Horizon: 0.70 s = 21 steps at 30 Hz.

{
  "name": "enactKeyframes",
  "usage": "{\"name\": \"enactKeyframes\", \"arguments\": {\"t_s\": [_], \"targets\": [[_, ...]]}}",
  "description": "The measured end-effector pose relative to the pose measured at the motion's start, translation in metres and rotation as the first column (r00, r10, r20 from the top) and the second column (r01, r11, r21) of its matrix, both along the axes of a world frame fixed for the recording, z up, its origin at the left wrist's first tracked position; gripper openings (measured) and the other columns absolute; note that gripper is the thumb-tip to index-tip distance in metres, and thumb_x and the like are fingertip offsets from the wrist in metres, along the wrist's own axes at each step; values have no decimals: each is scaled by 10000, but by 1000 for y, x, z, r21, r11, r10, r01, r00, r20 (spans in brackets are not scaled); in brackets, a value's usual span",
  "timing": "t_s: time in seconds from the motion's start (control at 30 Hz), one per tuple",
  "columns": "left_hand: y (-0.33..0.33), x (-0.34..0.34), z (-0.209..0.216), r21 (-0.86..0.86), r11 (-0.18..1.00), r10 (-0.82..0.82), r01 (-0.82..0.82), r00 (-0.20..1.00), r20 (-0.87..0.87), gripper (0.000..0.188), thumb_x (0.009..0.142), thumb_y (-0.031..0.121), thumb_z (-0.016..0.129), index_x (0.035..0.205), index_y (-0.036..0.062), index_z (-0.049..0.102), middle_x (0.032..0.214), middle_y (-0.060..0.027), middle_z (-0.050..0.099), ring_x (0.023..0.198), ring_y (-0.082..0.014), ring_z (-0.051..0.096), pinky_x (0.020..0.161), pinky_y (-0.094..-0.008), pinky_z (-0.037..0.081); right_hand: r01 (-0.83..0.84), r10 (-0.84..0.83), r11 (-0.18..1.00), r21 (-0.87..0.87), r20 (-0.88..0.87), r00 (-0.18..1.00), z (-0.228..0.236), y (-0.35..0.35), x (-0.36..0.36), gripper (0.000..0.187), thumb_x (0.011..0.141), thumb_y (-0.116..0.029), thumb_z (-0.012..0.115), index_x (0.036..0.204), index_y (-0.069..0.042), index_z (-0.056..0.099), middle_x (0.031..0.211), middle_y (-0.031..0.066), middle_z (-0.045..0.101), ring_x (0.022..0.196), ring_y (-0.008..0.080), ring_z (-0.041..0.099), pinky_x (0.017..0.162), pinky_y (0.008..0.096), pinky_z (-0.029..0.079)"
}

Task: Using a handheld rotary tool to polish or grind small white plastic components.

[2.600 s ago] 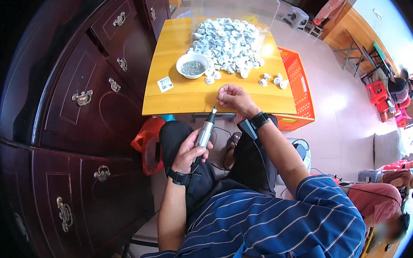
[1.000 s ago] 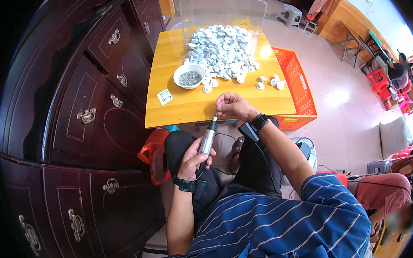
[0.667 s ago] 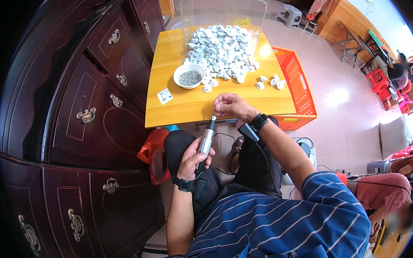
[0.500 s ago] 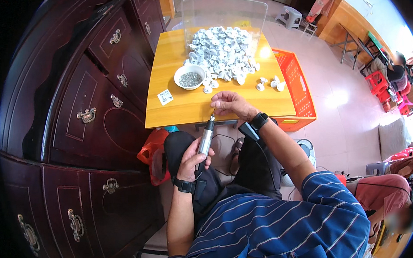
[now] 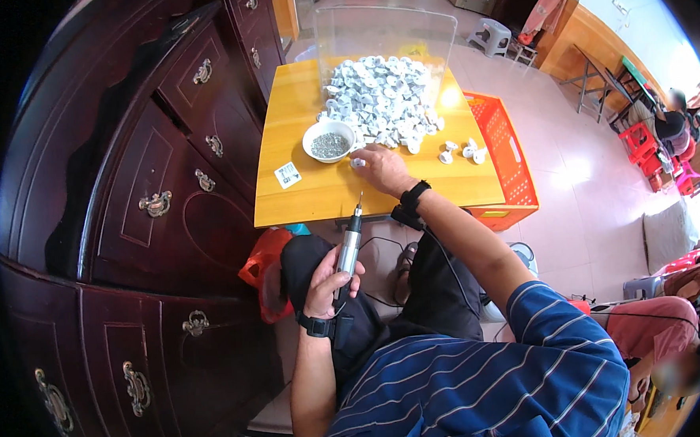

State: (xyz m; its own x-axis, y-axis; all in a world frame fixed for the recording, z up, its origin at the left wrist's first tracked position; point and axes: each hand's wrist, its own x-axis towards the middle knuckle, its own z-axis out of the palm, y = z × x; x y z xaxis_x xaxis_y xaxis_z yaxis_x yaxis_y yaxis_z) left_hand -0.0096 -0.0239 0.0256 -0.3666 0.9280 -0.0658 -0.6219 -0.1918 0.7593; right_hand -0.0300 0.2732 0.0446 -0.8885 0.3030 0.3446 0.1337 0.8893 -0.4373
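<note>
An electric screwdriver (image 5: 350, 246) with a silver and black body points up and away over my lap. My left hand (image 5: 331, 287) is wrapped around its lower body. Its thin bit stands near the table's front edge; whether a screw sits on the tip is too small to tell. Over the table, my right hand (image 5: 387, 171) has its fingertips closed on a small white plastic part (image 5: 357, 163). Just beyond those fingers is a white bowl (image 5: 312, 148) of small metal screws (image 5: 329, 146). A large heap of white plastic parts (image 5: 379, 94) lies behind.
A clear plastic panel (image 5: 388, 30) stands behind the heap on the yellow table (image 5: 286, 210). A few loose white parts (image 5: 474, 152) lie at right, a printed card (image 5: 287, 175) at left. An orange crate (image 5: 513, 162) adjoins the table; dark drawers (image 5: 183, 203) line the left. Other people sit at right.
My right hand has left the screwdriver's tip and moved forward onto the white parts beside the bowl. My left hand keeps hold of the screwdriver. The view has shifted slightly.
</note>
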Motion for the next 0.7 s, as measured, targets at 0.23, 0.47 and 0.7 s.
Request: {"name": "enactKeyframes", "arguments": {"t_s": [0.23, 0.47, 0.7], "targets": [[-1, -1, -1, -7, 1000, 0, 0, 1000, 16, 692, 857, 218, 692, 1431, 8, 368, 1029, -114, 634, 753, -152, 625, 632, -254, 524, 15, -20, 997, 70, 74, 997, -1, -5, -5, 277, 892, -244, 635, 1153, -153, 639, 1012, 159, 665, 946, 350, 670, 797, 453, 549], [-1, 1, 0, 4, 1000, 3, -3, 1000, 2, 693, 853, 233, 677, 1439, 20, 375, 1023, -107, 628, 756, -134, 612, 635, -238, 516, -31, 31, 897, -441, -6, 999, 0, 3, 11, 236, 971, -188, 559, 1187, -102, 602, 1005, 121, 683, 817, 257, 688, 731, 380, 558], [2, 1, 0, -17, 1000, -3, 2, 999, -38, 685, 865, 234, 656, 1451, 22, 370, 1025, -100, 626, 756, -130, 607, 633, -240, 511, -54, -16, 175, -983, -58, 998, -5, -6, 44, 229, 1040, -74, 430, 1176, -35, 611, 1023, 62, 666, 834, 135, 666, 749, 261, 567]]}}
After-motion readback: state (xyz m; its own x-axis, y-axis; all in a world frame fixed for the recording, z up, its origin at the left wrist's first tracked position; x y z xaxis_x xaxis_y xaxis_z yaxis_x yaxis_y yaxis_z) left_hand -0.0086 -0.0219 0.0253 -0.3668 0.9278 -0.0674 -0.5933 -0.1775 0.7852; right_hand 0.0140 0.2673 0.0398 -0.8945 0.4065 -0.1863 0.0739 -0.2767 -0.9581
